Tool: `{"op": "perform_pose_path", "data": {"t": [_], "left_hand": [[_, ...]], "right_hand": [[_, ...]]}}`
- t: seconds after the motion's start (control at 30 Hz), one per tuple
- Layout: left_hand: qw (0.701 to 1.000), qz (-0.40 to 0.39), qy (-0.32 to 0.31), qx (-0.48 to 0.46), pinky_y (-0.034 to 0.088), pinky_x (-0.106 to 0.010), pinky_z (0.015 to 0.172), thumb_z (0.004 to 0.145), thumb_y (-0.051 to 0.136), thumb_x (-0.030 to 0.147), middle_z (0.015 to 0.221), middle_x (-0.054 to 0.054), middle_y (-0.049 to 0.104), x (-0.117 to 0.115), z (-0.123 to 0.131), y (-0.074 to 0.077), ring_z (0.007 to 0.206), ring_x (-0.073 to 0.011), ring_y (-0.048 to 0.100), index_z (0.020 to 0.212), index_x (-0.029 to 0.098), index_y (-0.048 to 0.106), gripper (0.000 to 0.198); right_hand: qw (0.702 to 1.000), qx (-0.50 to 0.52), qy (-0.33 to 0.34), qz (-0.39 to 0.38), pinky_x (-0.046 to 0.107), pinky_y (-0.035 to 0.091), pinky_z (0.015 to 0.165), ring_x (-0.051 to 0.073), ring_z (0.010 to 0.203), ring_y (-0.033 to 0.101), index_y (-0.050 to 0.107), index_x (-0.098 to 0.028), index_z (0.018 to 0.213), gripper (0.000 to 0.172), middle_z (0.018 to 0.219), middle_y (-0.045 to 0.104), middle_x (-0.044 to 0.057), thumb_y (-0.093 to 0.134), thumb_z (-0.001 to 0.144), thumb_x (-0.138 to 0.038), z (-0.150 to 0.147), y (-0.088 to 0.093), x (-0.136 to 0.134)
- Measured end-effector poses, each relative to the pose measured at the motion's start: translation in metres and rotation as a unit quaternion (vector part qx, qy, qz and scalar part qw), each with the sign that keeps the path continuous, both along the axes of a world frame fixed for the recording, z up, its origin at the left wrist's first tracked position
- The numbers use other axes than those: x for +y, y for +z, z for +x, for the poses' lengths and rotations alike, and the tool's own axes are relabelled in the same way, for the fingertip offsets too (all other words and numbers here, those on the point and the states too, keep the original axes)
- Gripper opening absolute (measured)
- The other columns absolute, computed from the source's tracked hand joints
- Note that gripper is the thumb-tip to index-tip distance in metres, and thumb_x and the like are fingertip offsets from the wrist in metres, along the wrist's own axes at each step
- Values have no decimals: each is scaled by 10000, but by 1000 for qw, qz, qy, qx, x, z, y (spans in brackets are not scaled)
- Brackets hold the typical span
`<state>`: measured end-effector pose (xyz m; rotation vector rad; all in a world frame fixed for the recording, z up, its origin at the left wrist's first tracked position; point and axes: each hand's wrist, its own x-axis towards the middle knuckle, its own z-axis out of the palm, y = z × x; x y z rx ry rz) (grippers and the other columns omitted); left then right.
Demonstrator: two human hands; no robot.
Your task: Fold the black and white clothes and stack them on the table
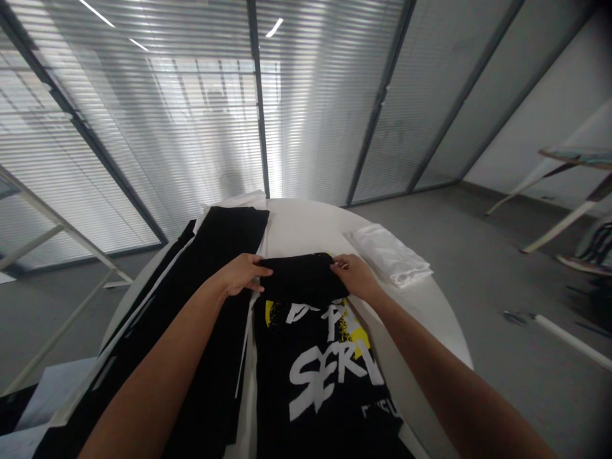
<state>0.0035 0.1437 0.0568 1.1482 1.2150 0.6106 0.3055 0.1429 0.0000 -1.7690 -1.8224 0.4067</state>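
Note:
A black T-shirt (325, 382) with white lettering and yellow print lies lengthwise on a white round table (301, 226). Its far end is folded back toward me, and the plain black flap covers part of the print. My left hand (241, 274) pinches the left corner of that fold between thumb and fingers. At the right corner, my right hand (354, 274) grips the fold the same way. Beside the left hand lies a stack of black fabric (224, 242) with white layers showing along its edges.
A white folded bundle in clear plastic (392, 255) lies at the table's right side. Left of the table stands a pale metal frame (71, 233). Glass panels with blinds (315, 115) rise behind. Another table (578, 156) with pale legs stands at the far right.

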Motion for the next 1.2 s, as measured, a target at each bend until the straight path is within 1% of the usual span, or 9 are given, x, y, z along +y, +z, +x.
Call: {"op": "perform_pose_path", "data": {"t": [0.13, 0.27, 0.33, 0.53, 0.67, 0.77, 0.93, 1.03, 1.2], "left_hand": [[998, -18, 8, -66, 597, -294, 596, 612, 816, 198, 1060, -96, 663, 1, -3, 3, 864, -202, 644, 1013, 135, 677, 429], [994, -2, 20, -109, 619, -383, 675, 636, 817, 201, 1083, -97, 651, 0, -3, 6, 900, -212, 639, 1027, 148, 672, 420], [993, 21, 19, -118, 616, -422, 712, 655, 809, 214, 1071, -92, 648, -1, -2, 7, 921, -218, 634, 1027, 153, 674, 400], [984, 120, 30, -130, 576, -432, 816, 657, 804, 236, 957, -56, 668, 0, 4, 4, 879, -197, 649, 992, 147, 689, 364], [962, 246, 48, -105, 504, -390, 914, 678, 772, 231, 914, -37, 690, 4, 6, -2, 865, -171, 647, 965, 148, 709, 306], [946, 311, 54, -74, 468, -357, 939, 688, 746, 206, 961, -46, 699, 7, 2, -6, 930, -180, 633, 952, 152, 722, 271], [952, 285, 64, -87, 507, -369, 875, 677, 750, 232, 877, -24, 683, 10, -1, -12, 843, -173, 639, 939, 155, 711, 276], [958, 248, 88, -117, 543, -373, 824, 678, 759, 290, 886, -15, 659, 9, 5, -16, 847, -170, 633, 986, 161, 684, 342], [970, 200, 101, -91, 561, -308, 681, 714, 732, 351, 942, -34, 647, 7, 15, -18, 860, -174, 625, 1047, 174, 646, 388]], "right_hand": [[987, 158, 5, 4, 322, 511, 738, 176, 791, 630, 669, -197, 938, 210, 914, 676, 47, 566, 820, -336, 3, 4, 1], [961, 275, 0, -5, 258, 501, 434, 191, 762, 607, 606, -224, 996, 297, 985, 627, 50, 579, 798, -443, 1, 15, -7], [948, 318, 7, -2, 234, 495, 377, 205, 811, 594, 573, -234, 1022, 350, 997, 598, 49, 601, 777, -481, 0, 19, -10], [909, 415, 16, 35, 305, 602, 491, 180, 847, 551, 522, -267, 1023, 400, 980, 534, 11, 667, 741, -510, 0, 17, -6], [868, 487, 48, 82, 366, 613, 707, 157, 890, 558, 526, -267, 932, 327, 965, 543, -17, 703, 737, -461, -1, 16, -4], [840, 532, 74, 76, 384, 565, 850, 149, 928, 570, 542, -263, 883, 281, 939, 576, -29, 731, 724, -398, -4, 17, -5], [813, 576, 78, 37, 359, 542, 856, 150, 899, 594, 587, -262, 867, 268, 911, 618, -30, 770, 679, -316, -7, 17, -9], [802, 593, 64, 27, 356, 547, 833, 163, 917, 600, 625, -278, 940, 319, 945, 633, -23, 777, 661, -308, -7, 18, -9], [823, 564, 63, 15, 402, 538, 872, 213, 1007, 603, 667, -244, 963, 292, 1062, 656, 32, 737, 700, -351, -5, 20, -9]]}}
